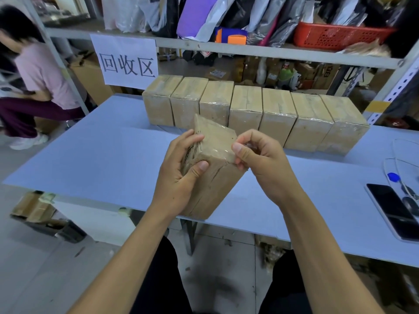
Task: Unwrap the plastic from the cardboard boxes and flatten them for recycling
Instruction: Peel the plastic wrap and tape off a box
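Cardboard box [215, 155] being held tilted over the surface's [90, 155] near edge: left hand [179, 177] gripping it, right hand's [260, 159] fingers [240, 152] pinching plastic wrap at its corner. Seven wrapped boxes [249, 109] sitting rowed behind; surface's left side open.

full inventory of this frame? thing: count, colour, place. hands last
held box: 1, brown, plastic-wrapped, tilted above the table's near edge
row boxes: 7, brown, plastic-wrapped, side by side at the table's back
table: 1, pale blue, centre
paper sign: 1, white with black characters, on the shelf rail
basket: 1, red, upper shelf right
bags: several, purple, grey and black, upper shelf
phone: 1, black, table's right edge
seated person: 1, pink top, far left
left hand: grips the held box
right hand: pinches plastic at its top corner
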